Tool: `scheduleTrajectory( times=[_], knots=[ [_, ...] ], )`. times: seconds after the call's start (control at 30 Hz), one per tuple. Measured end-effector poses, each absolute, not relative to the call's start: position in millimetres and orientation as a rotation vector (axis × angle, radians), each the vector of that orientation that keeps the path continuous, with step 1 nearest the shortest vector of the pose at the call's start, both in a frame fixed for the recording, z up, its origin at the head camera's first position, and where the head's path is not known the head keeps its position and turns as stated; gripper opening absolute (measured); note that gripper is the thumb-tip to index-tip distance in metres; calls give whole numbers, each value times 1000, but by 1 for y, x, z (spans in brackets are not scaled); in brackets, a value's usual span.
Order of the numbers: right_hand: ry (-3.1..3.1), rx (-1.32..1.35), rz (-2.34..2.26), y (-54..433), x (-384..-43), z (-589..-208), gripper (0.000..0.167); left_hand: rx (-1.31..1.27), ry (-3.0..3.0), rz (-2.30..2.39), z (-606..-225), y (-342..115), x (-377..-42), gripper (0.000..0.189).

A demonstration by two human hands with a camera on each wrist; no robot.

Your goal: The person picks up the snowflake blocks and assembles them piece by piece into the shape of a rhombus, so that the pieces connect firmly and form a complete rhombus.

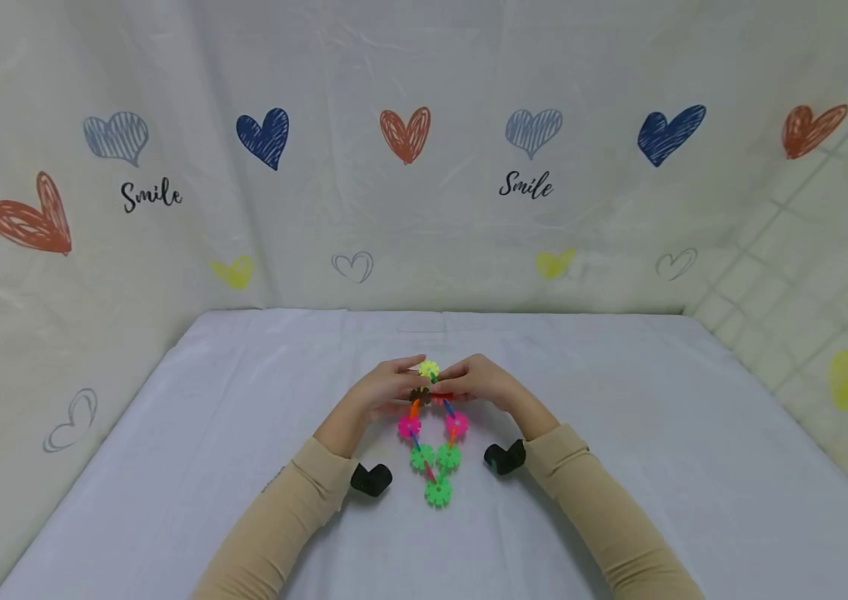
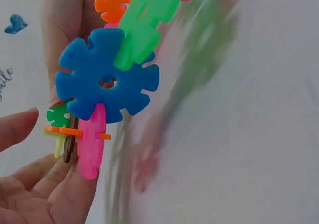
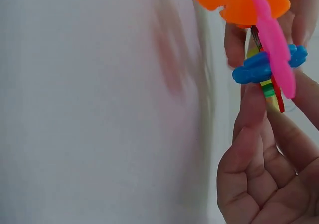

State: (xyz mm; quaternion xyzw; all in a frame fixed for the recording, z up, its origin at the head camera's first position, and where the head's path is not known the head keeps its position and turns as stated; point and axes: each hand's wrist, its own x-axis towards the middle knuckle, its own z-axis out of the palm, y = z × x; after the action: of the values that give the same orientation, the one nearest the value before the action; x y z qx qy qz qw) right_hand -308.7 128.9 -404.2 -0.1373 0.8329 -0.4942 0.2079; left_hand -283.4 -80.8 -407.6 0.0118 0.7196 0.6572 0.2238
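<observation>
A loop of slotted plastic snowflake discs (image 1: 438, 492) hangs between both hands, with pink discs (image 1: 457, 426), green, blue and orange ones linked edge to edge. At its far end, the left hand (image 1: 382, 390) holds the chain near a brown disc (image 1: 420, 396); in the left wrist view its fingers (image 2: 50, 191) touch the discs from below, while one digit stands apart. From the other side the right hand (image 1: 482, 382) pinches discs beside a red disc (image 1: 441, 395). A yellow disc (image 1: 429, 368) sticks up between the hands. The fingers partly hide this end of the loop.
A white cloth covers the table (image 1: 124, 500). Behind it hangs a pale curtain (image 1: 454, 50) printed with hearts and the word Smile. Black wrist devices (image 1: 371, 481) sit by both beige sleeves (image 1: 285, 517).
</observation>
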Motion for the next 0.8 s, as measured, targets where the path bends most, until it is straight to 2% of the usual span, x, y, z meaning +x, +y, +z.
scheduleTrajectory(
  times=[0.13,0.33,0.5,0.8],
  knots=[
    [2303,-378,-1384,131,-312,-403,37,73,1996,1714,-404,-89,-283,71],
    [2326,-349,-1335,134,-312,-401,44,175,2016,1546,-404,-109,-280,59],
    [2326,-340,-1272,138,-311,-400,47,263,1977,1485,-402,-113,-275,57],
    [2234,-365,-1258,143,-308,-401,49,216,1982,1510,-407,-111,-271,58]
  ],
)
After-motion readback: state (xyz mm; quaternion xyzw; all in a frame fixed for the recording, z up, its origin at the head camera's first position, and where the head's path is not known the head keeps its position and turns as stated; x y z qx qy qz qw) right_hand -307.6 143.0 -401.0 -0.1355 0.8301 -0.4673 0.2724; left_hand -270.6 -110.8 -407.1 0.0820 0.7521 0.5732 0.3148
